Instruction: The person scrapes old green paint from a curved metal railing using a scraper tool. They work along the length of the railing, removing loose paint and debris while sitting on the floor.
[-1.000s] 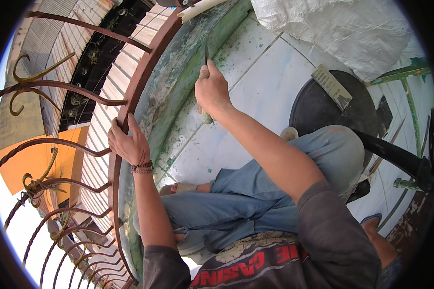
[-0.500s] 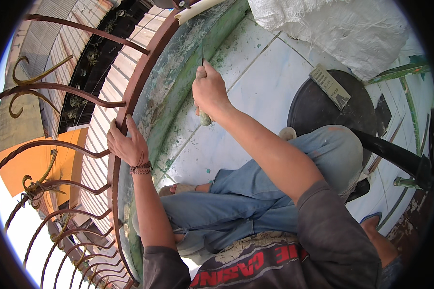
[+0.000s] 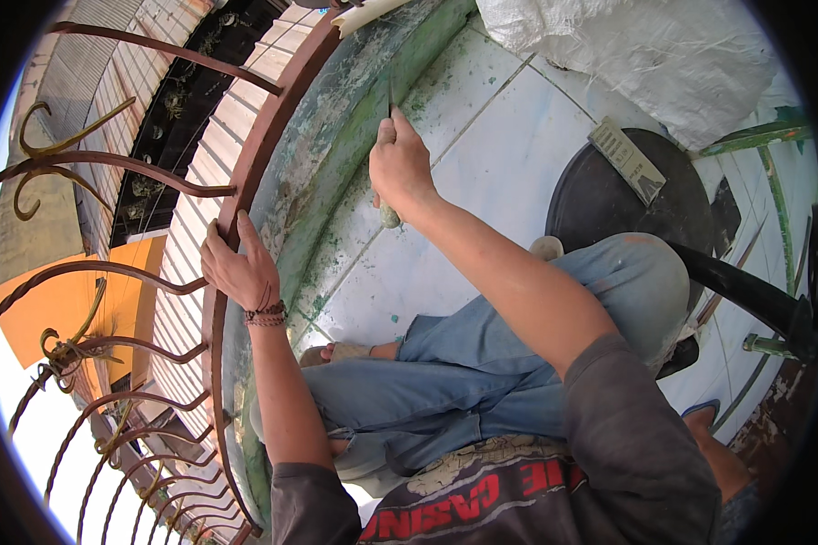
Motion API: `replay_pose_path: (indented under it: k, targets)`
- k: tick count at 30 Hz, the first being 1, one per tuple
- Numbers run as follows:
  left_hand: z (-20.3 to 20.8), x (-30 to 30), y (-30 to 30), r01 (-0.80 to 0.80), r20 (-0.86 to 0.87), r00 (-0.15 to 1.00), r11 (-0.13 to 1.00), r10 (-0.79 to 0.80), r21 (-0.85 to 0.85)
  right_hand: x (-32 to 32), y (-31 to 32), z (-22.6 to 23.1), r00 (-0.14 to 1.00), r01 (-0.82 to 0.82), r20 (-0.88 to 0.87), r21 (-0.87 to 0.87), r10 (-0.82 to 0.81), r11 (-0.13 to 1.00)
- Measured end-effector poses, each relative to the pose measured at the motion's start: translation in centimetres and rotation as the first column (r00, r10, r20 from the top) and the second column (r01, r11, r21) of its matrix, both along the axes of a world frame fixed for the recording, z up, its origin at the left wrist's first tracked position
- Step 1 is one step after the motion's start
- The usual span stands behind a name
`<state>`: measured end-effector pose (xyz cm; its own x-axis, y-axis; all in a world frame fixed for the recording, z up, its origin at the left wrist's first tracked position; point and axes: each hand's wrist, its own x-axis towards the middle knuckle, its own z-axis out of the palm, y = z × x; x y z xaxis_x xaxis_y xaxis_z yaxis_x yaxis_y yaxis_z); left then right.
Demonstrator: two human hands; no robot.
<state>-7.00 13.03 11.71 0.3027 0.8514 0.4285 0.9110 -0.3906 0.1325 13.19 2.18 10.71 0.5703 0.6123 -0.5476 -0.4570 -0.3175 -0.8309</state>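
Note:
My right hand (image 3: 402, 165) is closed round the worn, paint-smeared handle of a scraper (image 3: 390, 216). Its thin blade, seen nearly edge-on, points away from me against the peeling green-painted curb (image 3: 354, 136). Whether the blade touches the paint is hard to tell. My left hand (image 3: 242, 271), with a braided bracelet at the wrist, straddles the brown metal railing (image 3: 211, 350), thumb on the near side and fingers over the outer side. Green paint flakes lie on the pale floor tiles (image 3: 491, 173) beside the curb.
Right of my bent knee are a round black stool seat (image 3: 577, 195) with a printed cardboard strip (image 3: 627, 159) on it and a black bar (image 3: 745, 295). A white woven sack (image 3: 636, 64) lies at the far right. Twisted iron bars (image 3: 109, 270) curve outward on the left.
My right hand and the scraper have shifted slightly right along the curb. My left hand keeps its place on the railing.

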Motion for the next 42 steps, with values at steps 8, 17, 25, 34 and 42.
replay_pose_path:
  k: [8, 17, 25, 34, 42]
  targets:
    - [0.0, -0.1, 0.1, 0.019, 0.025, 1.000, 1.000, -0.019, -0.013, 0.2, -0.2, 0.6, 0.989, 0.044, -0.144, 0.043, -0.038, 0.998]
    - [-0.1, -0.4, 0.2, 0.009, 0.019, 1.000, 1.000, -0.009, -0.007, 0.4, -0.2, 2.3, 0.971, 0.041, -0.237, 0.035, -0.032, 0.999]
    - [-0.3, -0.4, 0.2, 0.019, 0.009, 1.000, 0.999, -0.019, 0.027, 1.1, 0.0, 1.0, 0.934, 0.083, -0.350, 0.015, -0.072, 0.996]
    - [0.0, -0.3, 0.1, 0.002, 0.012, 1.000, 1.000, -0.002, 0.007, 0.2, -0.3, 1.8, 0.970, 0.018, -0.245, 0.029, -0.010, 0.999]
    - [0.1, -0.2, 0.0, 0.004, 0.019, 1.000, 1.000, -0.004, -0.003, 0.6, -0.2, 2.3, 0.977, 0.024, -0.210, 0.000, -0.023, 1.000]
